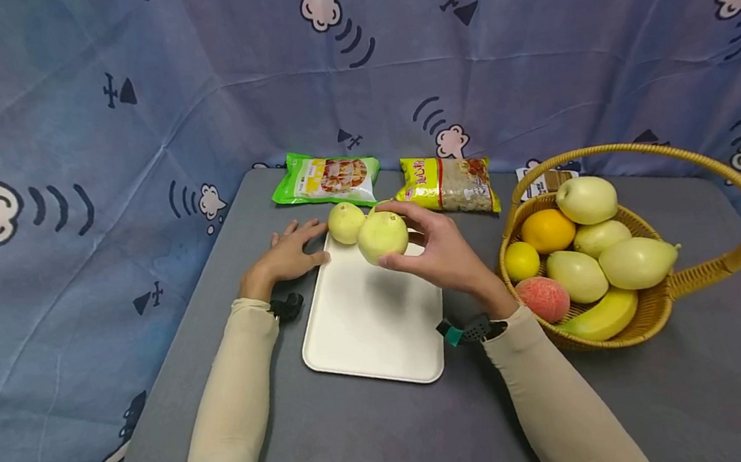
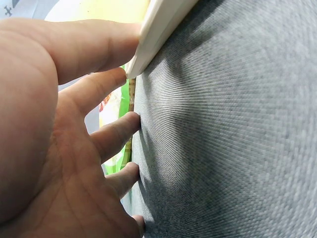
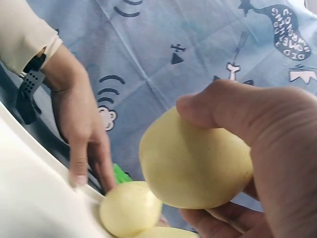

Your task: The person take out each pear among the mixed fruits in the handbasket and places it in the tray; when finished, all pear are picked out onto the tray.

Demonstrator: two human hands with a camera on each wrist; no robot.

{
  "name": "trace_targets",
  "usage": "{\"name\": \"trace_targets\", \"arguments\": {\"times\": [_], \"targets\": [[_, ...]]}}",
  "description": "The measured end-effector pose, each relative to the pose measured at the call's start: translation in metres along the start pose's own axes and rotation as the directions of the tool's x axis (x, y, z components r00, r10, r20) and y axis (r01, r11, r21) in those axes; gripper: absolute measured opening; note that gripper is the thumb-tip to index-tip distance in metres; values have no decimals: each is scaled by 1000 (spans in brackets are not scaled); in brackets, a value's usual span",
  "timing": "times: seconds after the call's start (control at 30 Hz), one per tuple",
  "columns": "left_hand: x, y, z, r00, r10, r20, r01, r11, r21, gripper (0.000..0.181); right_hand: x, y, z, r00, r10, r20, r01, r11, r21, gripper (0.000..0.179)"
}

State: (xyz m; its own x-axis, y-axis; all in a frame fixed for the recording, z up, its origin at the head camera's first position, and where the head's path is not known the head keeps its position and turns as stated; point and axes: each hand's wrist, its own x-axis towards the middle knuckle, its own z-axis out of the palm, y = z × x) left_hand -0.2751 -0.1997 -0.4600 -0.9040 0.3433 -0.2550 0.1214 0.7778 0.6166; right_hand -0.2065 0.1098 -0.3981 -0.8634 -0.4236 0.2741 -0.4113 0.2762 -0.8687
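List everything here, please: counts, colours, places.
Cloth table: 1, grey, underneath
Cloth backdrop: 1, blue, behind
Rectangular tray: 1, white, centre
Round pale fruits: 2+, yellowish, tray; one held
Shiny packets: 2, green, yellow, beyond tray
Woven basket: 1, tan, right
Flat item: 1, white-brown, behind basket
Oval fruits: 4, greenish, basket
Mixed round fruits: 3, orange, yellow, red, basket
Curved banana: 1, yellow, basket
Sleeves: 2, cream, foreground
Wristbands: 2, black, sleeve-ends
Left hand: 1, beside tray
Right hand: 1, holding fruit

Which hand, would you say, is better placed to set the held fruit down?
Probably the right hand: it grips that fruit above the white tray; the left hand, at its edge, holds none.
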Motion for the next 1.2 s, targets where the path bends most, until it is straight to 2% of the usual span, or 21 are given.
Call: {"name": "trace_targets", "arguments": {"times": [0.17, 0.33, 0.6, 0.8, 1.1, 1.2], "targets": [[-1, 0, -1, 1000, 10, 5, -10, 1000, 9, 76, 11, 11, 20, 1000, -3, 10, 3, 999, 38, 72], [-1, -1, 0, 1000, 20, 11, -20, 1000, 15, 76, 17, 22, 39, 999, 24, 30, -26, 996, 88, 73], [-2, -2, 1, 999, 40, 2, -40, 999, 23, 72, 24, 42, 62, 997, 73, 30, -75, 992, 99, 72], [-2, -1, 0, 999, 39, 1, -39, 999, 18, 71, 27, 55, 73, 997, 75, 20, -76, 996, 55, 72], [-3, 1, -1, 999, 38, -3, -38, 999, 21, 70, 27, 61, 85, 1000, 25, 7, -24, 998, -66, 73], [-3, 2, -1, 999, 40, -8, -40, 999, 27, 70, 28, 60, 88, 1000, -11, 8, 12, 990, -140, 76]]}}
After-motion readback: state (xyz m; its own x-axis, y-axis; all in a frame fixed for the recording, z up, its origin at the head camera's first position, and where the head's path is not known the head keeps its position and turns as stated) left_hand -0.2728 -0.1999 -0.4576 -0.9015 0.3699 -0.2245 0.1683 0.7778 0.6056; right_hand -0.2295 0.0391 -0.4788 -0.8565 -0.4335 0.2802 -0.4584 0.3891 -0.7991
